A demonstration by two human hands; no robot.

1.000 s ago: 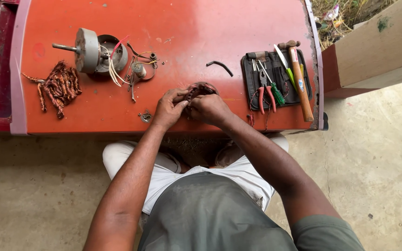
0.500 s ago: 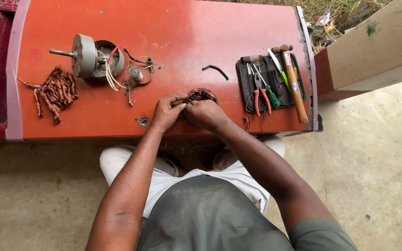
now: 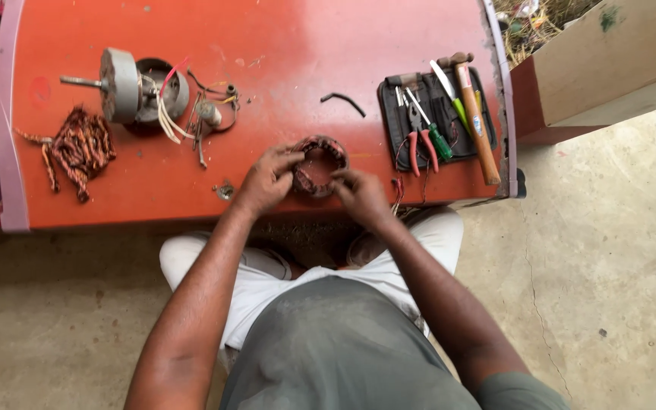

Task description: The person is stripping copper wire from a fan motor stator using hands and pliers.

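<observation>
Sitting at a red table [image 3: 267, 30], the person held a ring-shaped stator [image 3: 319, 165] near its front edge, roughly mid-table. Far left lay a heap of stripped copper wire [image 3: 79, 148], then a rotor with shaft [image 3: 119, 83] beside a round housing [image 3: 165, 89] and loose leads [image 3: 210, 114]; a small nut-like bit [image 3: 224, 190] sat near the front edge. Left hand [image 3: 266, 182] was closed on the stator's left rim, fingers [image 3: 286, 161] curled over the top. Right hand [image 3: 360, 196] pinched the ring's right side, fingertips at the inner windings. Stator looked stiff and fairly heavy for its size, a steel core; the coils seemed softer, springy, easily nicked. Best hold judged to be the outer rim, both sides, not the windings. Edges likely rough, so not slippery. Further right: a short black wire piece [image 3: 343, 101], then a black tool pouch [image 3: 389, 114] with red-handled pliers [image 3: 419, 140], a green screwdriver [image 3: 440, 140] and a wooden-handled hammer [image 3: 476, 114]. A cardboard box [image 3: 609, 61] stood off the table's right end.
</observation>
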